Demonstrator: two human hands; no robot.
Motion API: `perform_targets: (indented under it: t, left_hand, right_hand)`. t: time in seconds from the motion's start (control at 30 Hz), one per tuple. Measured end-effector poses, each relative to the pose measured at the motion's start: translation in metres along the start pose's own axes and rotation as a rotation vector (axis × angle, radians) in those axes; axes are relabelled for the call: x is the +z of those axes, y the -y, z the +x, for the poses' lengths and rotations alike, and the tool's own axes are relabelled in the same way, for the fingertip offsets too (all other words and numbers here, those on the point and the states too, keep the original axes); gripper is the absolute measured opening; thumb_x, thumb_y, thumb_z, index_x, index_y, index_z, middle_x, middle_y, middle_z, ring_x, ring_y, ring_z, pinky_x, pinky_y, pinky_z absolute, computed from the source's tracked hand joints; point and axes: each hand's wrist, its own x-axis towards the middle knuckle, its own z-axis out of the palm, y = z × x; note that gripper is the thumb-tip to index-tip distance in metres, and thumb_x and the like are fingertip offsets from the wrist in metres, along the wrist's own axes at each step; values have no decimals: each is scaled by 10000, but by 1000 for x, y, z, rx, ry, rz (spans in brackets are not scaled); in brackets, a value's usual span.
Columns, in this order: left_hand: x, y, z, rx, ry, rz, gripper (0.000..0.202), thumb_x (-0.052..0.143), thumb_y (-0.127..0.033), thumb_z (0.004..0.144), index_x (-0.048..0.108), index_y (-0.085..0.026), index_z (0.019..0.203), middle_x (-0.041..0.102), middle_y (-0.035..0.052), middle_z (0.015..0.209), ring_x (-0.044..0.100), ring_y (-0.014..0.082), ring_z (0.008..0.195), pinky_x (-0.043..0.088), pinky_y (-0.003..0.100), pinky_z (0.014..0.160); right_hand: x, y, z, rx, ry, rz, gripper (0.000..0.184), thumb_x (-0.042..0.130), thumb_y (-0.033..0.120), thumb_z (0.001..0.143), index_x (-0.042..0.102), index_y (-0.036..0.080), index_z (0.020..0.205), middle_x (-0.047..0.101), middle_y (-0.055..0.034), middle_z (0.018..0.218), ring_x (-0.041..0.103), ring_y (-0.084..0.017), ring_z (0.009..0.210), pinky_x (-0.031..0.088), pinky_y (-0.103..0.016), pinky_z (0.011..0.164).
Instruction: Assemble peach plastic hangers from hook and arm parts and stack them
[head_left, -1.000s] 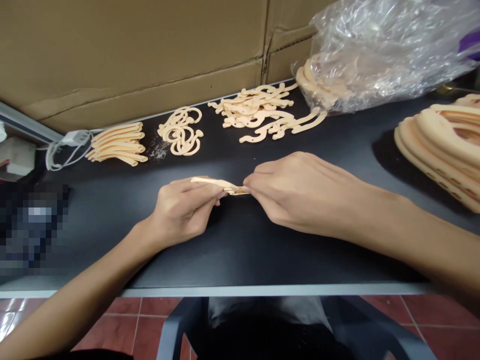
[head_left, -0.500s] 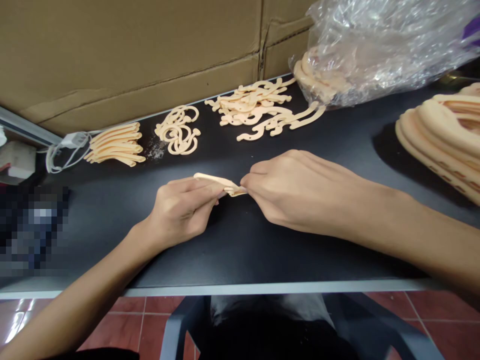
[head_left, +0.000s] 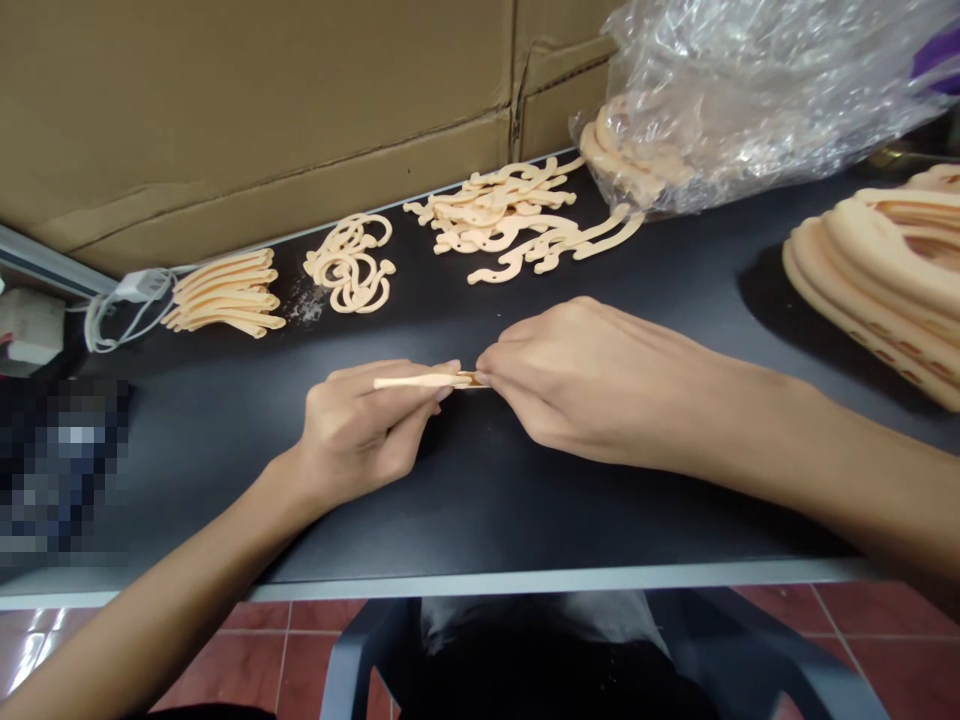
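Note:
Above the dark tabletop, a slim cream plastic piece [head_left: 420, 381] lies across the fingers of my left hand [head_left: 360, 420], which pinches it near its right end. My right hand [head_left: 577, 380] is closed too, its fingertips pinching the right end of the cream plastic where the two hands almost meet. A small hollow shows in the plastic between the fingertips. Whether it is one part or two joined parts I cannot tell, since fingers cover much of it.
Along the back lie straight cream strips [head_left: 225, 290], ring-shaped pieces [head_left: 352, 265] and curved hook-like pieces [head_left: 510, 215]. A clear plastic bag [head_left: 750, 110] rests at the back right, near stacked cream frames [head_left: 862, 270]. A white cable [head_left: 97, 325] lies left. Cardboard [head_left: 262, 100] stands behind.
The slim piece in my left hand has turned from slanting down rightwards to nearly level. Both hands stay close together in almost the same place; the view has shifted slightly.

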Motion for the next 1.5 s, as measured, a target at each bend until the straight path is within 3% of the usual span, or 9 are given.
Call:
perform_targets:
  t: [0.43, 0.57, 0.7, 0.77, 0.83, 1.0, 1.1, 1.23, 1.5]
  left_hand:
    - [-3, -3, 13, -143, -26, -157, 108, 705, -147, 885, 762, -211, 951, 798, 8, 923, 746, 139, 784, 600, 225, 732]
    - [-7, -1, 15, -371, -35, -248, 78, 700, -209, 899, 765, -182, 866, 738, -5, 719, 669, 111, 622, 529, 203, 587]
    - [-11, 11, 17, -618, -200, -509, 168, 719, -292, 874, 714, -172, 757, 652, -6, 627, 589, 107, 551, 503, 231, 541]
    - [-13, 21, 18, -674, -313, -637, 196, 714, -312, 865, 672, -162, 744, 629, 2, 641, 566, 101, 551, 518, 246, 560]
    - [-18, 31, 20, -719, -392, -744, 208, 689, -305, 867, 621, -155, 740, 584, -4, 636, 542, 92, 554, 516, 243, 558]
    - [-39, 46, 23, -781, -402, -875, 210, 551, -371, 927, 550, -198, 808, 620, 29, 767, 626, 133, 705, 551, 271, 653]
    - [-48, 45, 27, -907, -570, -1066, 210, 633, -390, 858, 561, -201, 804, 667, 32, 828, 677, 157, 806, 565, 267, 745]
    - [-47, 38, 33, -1008, -737, -1218, 120, 641, -270, 842, 597, -175, 784, 705, 38, 829, 696, 150, 793, 560, 245, 755]
    - [-47, 45, 33, -1004, -780, -1280, 125, 669, -238, 856, 638, -161, 763, 729, 39, 811, 686, 130, 739, 554, 230, 704]
  right_hand:
    - [2, 0, 1, -72, -135, 269, 254, 489, 137, 949, 741, 136, 913, 729, -88, 824, 644, -175, 733, 417, -266, 669]
    - [8, -2, 4, -102, -270, 398, 274, 471, 149, 966, 740, 146, 912, 742, -61, 853, 652, -152, 763, 426, -257, 719]
    - [7, -15, 8, 72, -487, 341, 277, 471, 199, 969, 724, 157, 865, 724, -38, 803, 629, -152, 731, 418, -264, 718]
    - [6, -25, 10, 157, -591, 222, 275, 468, 230, 972, 714, 166, 868, 733, -66, 871, 646, -193, 839, 430, -295, 779]
    - [6, -35, 12, 175, -594, 122, 285, 448, 233, 978, 706, 160, 881, 733, -100, 921, 645, -227, 927, 442, -324, 830]
    - [17, -45, 17, 138, -608, 90, 282, 447, 225, 988, 709, 151, 914, 755, -123, 979, 666, -251, 962, 484, -368, 867]
    - [29, -45, 22, 50, -671, 100, 252, 488, 240, 977, 714, 159, 897, 760, -116, 942, 676, -261, 931, 506, -400, 869]
    - [39, -44, 26, -26, -671, 102, 220, 520, 224, 961, 718, 151, 899, 759, -118, 928, 681, -267, 911, 521, -428, 877]
    - [46, -36, 28, -44, -660, 93, 206, 549, 227, 959, 730, 139, 918, 752, -113, 906, 671, -255, 892, 520, -417, 859]
